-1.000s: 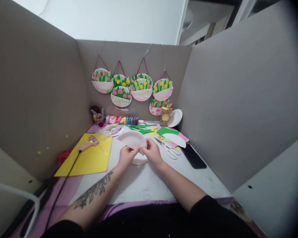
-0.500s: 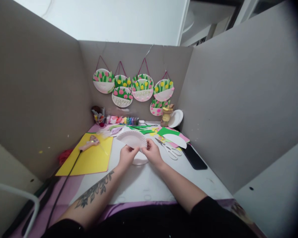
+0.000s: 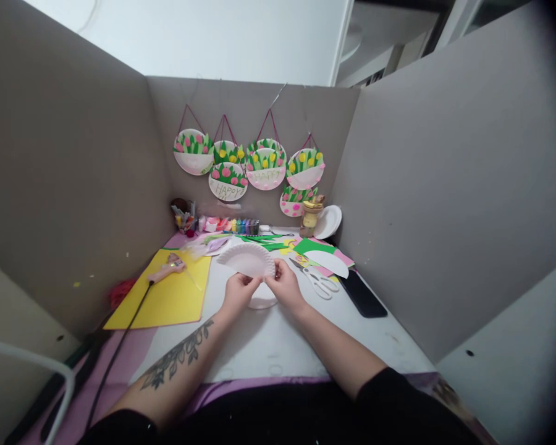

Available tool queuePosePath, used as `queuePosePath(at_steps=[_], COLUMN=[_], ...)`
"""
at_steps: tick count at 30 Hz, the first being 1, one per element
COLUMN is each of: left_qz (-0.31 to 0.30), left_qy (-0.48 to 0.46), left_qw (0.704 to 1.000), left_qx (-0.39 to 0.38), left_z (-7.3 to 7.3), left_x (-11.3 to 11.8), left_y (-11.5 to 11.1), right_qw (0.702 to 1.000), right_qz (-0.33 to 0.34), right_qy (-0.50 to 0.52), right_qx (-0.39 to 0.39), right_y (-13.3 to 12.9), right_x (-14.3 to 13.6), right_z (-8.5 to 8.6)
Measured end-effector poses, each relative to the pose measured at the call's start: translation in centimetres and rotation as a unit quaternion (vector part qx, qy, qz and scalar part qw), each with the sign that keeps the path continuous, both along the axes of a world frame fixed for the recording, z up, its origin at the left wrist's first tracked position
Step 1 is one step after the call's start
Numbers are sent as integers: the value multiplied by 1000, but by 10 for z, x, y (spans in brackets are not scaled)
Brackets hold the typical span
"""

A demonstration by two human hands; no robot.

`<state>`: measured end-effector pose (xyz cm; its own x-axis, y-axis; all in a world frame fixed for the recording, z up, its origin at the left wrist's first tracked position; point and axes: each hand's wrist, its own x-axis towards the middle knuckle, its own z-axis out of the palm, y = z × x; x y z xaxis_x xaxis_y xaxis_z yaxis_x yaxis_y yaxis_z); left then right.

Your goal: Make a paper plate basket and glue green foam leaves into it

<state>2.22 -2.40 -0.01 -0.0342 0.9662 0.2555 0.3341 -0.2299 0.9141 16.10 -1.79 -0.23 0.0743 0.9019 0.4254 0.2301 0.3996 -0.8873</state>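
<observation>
A white paper plate point(image 3: 248, 259) with a ridged rim is held upright at the middle of the table, and its pale lower part point(image 3: 264, 296) shows beneath my fingers. My left hand point(image 3: 239, 290) pinches it from the left, fingertips partly hidden behind it. From the right, my right hand point(image 3: 285, 284) grips the edge, with the thumbs of both hands almost meeting. White scissors point(image 3: 322, 285) lie partly open just right of my right hand.
A pink glue gun point(image 3: 167, 268) rests on yellow sheets point(image 3: 167, 303) at the left. A black phone point(image 3: 362, 293) lies right, near a white half plate point(image 3: 328, 262). Behind are green strips, paints point(image 3: 231, 225), a jar point(image 3: 310, 217) and several hanging plate baskets point(image 3: 265, 170).
My left hand has shifted very slightly, its thumb a little nearer my right thumb. The plate between my hands has barely moved.
</observation>
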Motion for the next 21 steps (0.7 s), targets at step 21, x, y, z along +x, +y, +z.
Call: queuePosePath(at_steps=[21], left_qz=[4], left_qy=[-76], left_qw=[996], left_qx=[-47], left_z=[7], left_x=[-1], left_y=[0], right_qw=[999], right_qz=[-14], right_qy=[-39], right_qx=[9], right_y=[-4], right_x=[-5], right_z=[-1])
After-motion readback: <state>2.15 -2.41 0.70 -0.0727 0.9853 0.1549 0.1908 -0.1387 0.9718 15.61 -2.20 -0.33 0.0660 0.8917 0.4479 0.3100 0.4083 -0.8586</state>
